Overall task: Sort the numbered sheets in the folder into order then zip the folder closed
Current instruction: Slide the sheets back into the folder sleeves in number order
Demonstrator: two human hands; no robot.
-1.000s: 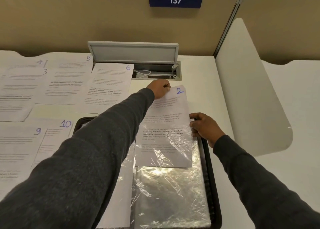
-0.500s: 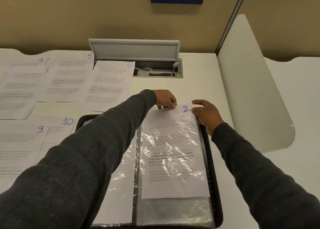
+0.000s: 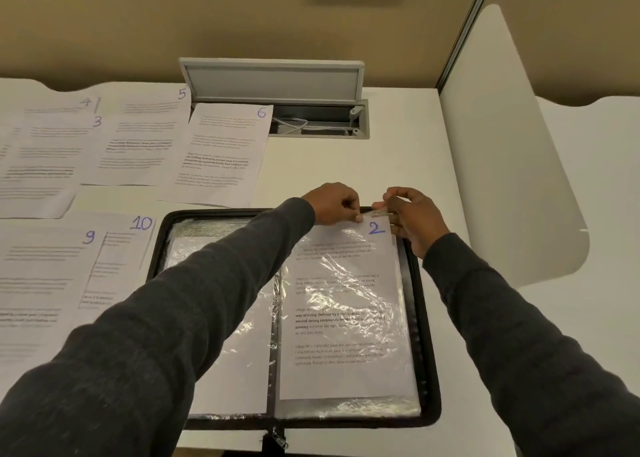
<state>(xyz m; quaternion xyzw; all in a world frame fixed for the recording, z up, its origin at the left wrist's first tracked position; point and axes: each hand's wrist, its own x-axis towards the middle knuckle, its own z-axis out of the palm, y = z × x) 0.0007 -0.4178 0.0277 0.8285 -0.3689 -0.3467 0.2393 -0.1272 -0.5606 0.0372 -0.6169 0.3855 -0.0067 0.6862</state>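
Note:
A black zip folder (image 3: 428,380) lies open on the desk with clear plastic sleeves inside. The sheet marked 2 (image 3: 346,304) sits almost fully down in the right-hand sleeve. My left hand (image 3: 334,203) pinches the sheet's top edge near its upper left. My right hand (image 3: 414,219) pinches the clear sleeve's top edge beside the number 2. Another white sheet (image 3: 239,363) lies in the left-hand sleeve, partly hidden by my left arm. The zip pull (image 3: 278,440) hangs at the folder's near edge.
Loose sheets lie to the left: 6 (image 3: 221,151), 5 (image 3: 138,141), 3 (image 3: 45,158) over 4, 9 (image 3: 38,283) and 10 (image 3: 114,269). A cable hatch (image 3: 277,86) stands open behind. A white curved divider (image 3: 512,165) borders the desk's right side.
Sheet 2 has slid down into the right sleeve, from sticking far out at the top to almost fully in. Both hands came toward me and now meet at the sleeve's top edge.

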